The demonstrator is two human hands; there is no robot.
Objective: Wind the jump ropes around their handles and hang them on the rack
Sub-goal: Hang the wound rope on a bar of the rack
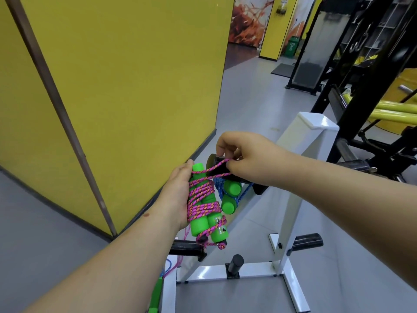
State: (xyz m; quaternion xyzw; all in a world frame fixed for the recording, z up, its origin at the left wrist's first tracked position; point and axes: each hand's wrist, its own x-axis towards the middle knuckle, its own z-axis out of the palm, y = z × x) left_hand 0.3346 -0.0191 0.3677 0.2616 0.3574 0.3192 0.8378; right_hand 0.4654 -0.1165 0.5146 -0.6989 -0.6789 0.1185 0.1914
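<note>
My left hand (178, 195) grips a pair of green handles wound with a pink jump rope (204, 206), held upright beside the white rack (300, 159). My right hand (239, 154) pinches a loop of the pink rope at the end of the rack's upper black peg (217, 163). A second bundle, a blue rope on green handles (229, 195), hangs from that same peg just behind. A loose end of the pink rope trails down below my left hand. Part of the peg is hidden by my right hand.
Lower black pegs (187, 248) (306, 241) (234, 263) stick out of the rack. Another blue rope with a green handle (158, 290) lies by the rack's base. A yellow wall (112, 86) stands at left, black and yellow gym machines (372, 98) at right.
</note>
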